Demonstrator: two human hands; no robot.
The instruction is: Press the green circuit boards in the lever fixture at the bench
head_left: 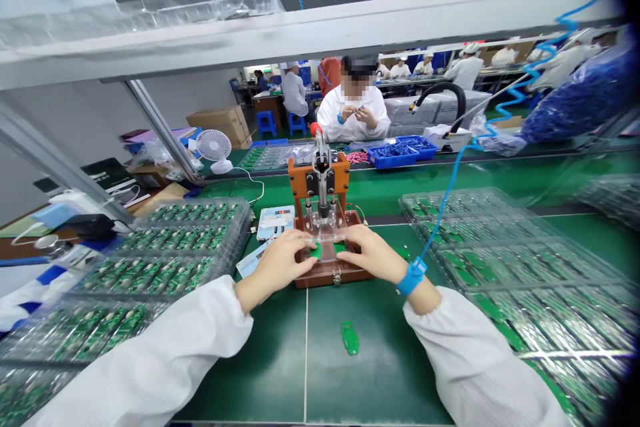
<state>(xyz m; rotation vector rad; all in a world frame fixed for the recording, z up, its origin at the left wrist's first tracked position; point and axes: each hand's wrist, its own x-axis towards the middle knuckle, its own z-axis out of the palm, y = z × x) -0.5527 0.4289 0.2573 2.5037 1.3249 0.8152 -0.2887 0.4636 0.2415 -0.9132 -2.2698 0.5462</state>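
A clamp test fixture (320,177) with orange uprights, a metal toggle lever and a red knob stands in front of me on a brown base. My left hand (283,257) reaches to its left side, thumb and fingers around a small green circuit board (315,251). From the right, my right hand (373,252) grips another green circuit board (340,247) at the fixture's bed the same way. Both boards are partly hidden by fingers. Nearer to me, a single green board (350,337) lies on the green mat (270,360). A blue wrist strap (413,276) circles my right wrist.
Clear trays (170,247) of green boards are stacked at left; more trays (500,260) lie at right. A coiled blue cord (453,180) runs up from my strap. Behind the fixture are a white fan (214,147), blue bins (400,152) and a seated co-worker (353,113).
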